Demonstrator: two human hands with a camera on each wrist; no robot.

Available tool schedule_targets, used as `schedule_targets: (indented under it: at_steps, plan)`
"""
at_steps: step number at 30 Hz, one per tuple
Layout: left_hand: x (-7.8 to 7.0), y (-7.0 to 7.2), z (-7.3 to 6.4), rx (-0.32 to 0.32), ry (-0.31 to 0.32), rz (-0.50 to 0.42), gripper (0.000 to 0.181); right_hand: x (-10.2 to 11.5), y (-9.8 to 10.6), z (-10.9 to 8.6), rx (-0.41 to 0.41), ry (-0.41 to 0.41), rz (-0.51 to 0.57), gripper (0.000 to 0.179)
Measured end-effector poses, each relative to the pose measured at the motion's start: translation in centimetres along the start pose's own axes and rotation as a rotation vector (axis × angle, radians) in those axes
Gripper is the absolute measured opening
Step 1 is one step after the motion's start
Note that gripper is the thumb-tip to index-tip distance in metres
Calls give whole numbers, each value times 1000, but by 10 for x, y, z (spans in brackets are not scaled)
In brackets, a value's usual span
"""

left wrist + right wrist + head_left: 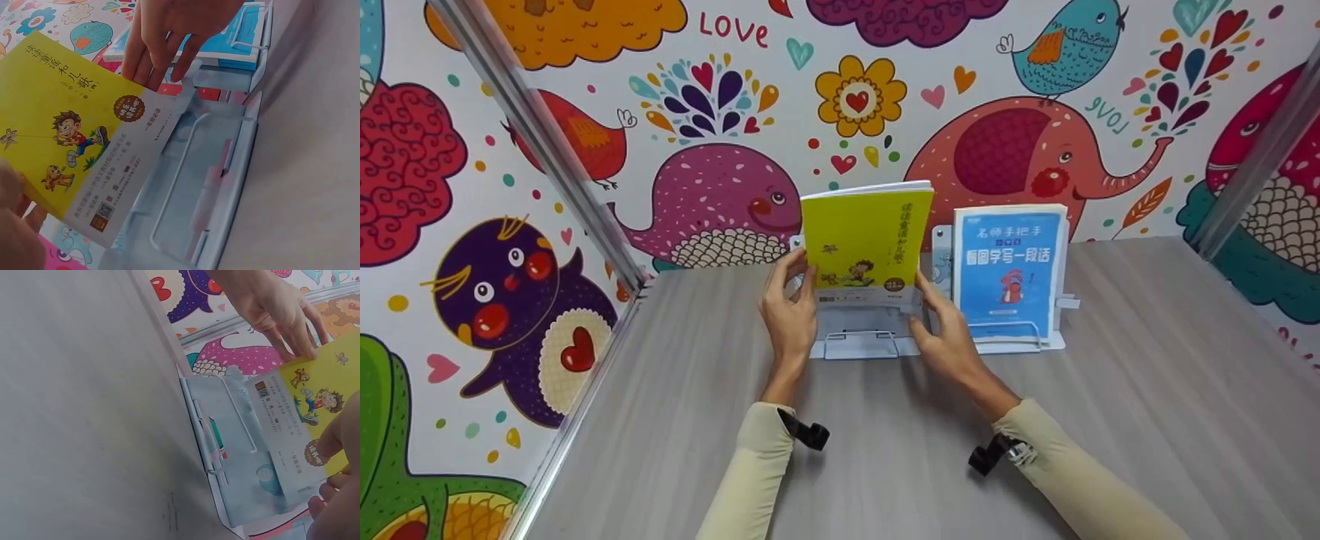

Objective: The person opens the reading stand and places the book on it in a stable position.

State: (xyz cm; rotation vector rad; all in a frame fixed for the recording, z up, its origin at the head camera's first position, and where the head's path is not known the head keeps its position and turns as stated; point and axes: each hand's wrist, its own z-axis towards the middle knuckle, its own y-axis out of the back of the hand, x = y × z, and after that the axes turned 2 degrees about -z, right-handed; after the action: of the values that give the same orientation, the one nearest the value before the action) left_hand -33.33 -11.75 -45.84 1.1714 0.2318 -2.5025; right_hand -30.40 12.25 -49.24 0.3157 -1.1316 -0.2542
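A yellow book [866,240] with a cartoon child on its cover is held up between both hands, its bottom edge above the ledge of a pale metal book stand [861,343]. My left hand [793,311] grips the book's left edge, its thumb at the front. At the lower right edge, my right hand [949,337] pinches it, with the thumb toward the cover and the other fingers partly hidden behind. In the left wrist view, the stand's wire holder [179,174] sits in front of the book's lower edge.
Just to the right, a blue book [1006,270] stands upright in a second book stand [1012,346]. Behind both is a wall [855,161] with cartoon animals. A metal frame post [547,142] rises at the left of the wooden-look table [690,360].
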Motion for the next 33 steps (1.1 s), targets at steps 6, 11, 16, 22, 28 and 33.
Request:
schedule_targets:
  at_steps: [6,11,16,22,28,33]
  plan:
    - [13,8,-3,46,39,87,33,-5,-4,-2,18,-40,-124,75]
    - [22,10,-6,103,40,179,35,-8,-6,-4,47,-37,-175,77]
    - [31,11,-12,157,68,269,38,-8,-8,-5,55,-20,-205,80]
    - [34,12,-14,109,57,401,36,-6,-11,-5,63,-7,-237,85]
    - [36,11,-18,87,73,427,36,-7,-12,-5,51,13,-254,88]
    - [35,10,-21,71,78,456,36,-11,-11,-6,56,31,-230,82]
